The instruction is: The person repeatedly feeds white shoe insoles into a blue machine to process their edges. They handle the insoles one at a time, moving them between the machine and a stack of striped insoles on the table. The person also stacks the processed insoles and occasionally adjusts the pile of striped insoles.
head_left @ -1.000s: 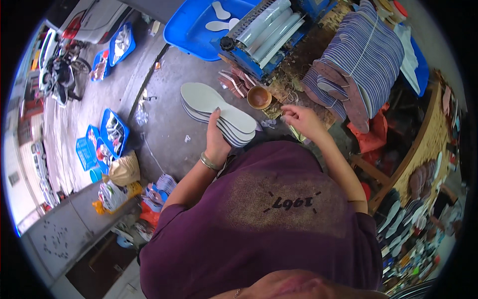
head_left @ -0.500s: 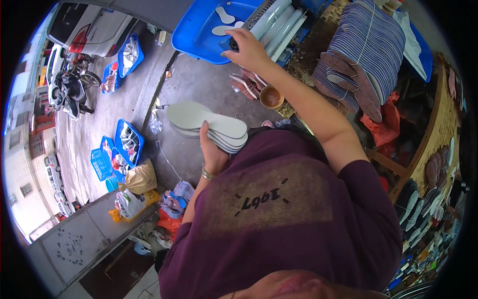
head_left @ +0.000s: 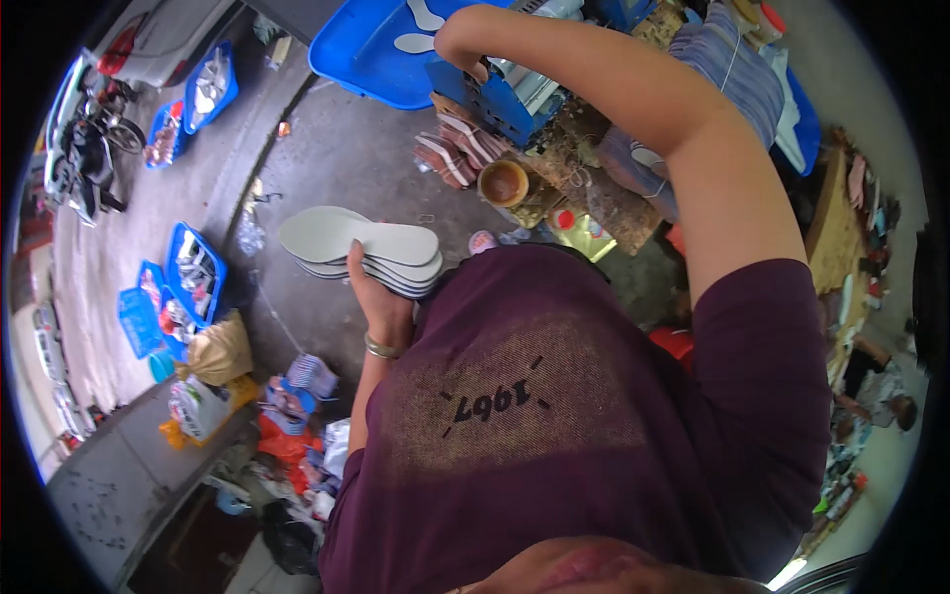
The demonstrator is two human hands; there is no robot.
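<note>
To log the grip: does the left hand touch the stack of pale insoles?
Touching. The head view shows the left hand under the stack of pale insoles, thumb pressed on its top.

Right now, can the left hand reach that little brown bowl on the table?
Probably not. The left hand is full: it is holding up the stack of pale shoe insoles beside the body. The brown bowl sits farther forward on the cluttered table, and the insoles would have to go down first.

Pale grey insoles (head_left: 358, 246), blue tray (head_left: 371, 54), striped blue-white stack (head_left: 727, 64), maroon shirt (head_left: 594, 416).
</note>
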